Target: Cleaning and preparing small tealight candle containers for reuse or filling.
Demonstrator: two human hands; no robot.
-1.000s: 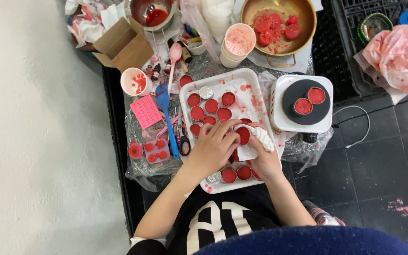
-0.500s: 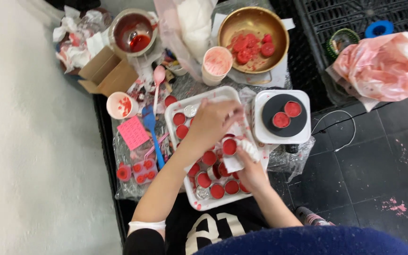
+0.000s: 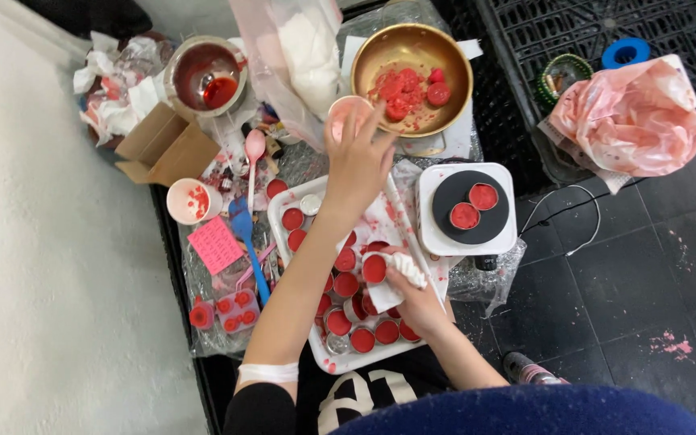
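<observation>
The left hand (image 3: 358, 165) hides most of the pink cup (image 3: 348, 113), contents unseen

White wall (image 3: 50, 266) at left; dark tiled floor (image 3: 630, 298) w/ pink spatter; black plastic crate (image 3: 573, 32) top right.

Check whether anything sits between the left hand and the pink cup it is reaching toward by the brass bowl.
Nothing visible stands in the way. The left hand already has its fingertips at the pink cup, just left of the brass bowl. The right hand is apart, holding a small red tin in a white cloth over the tray.
</observation>
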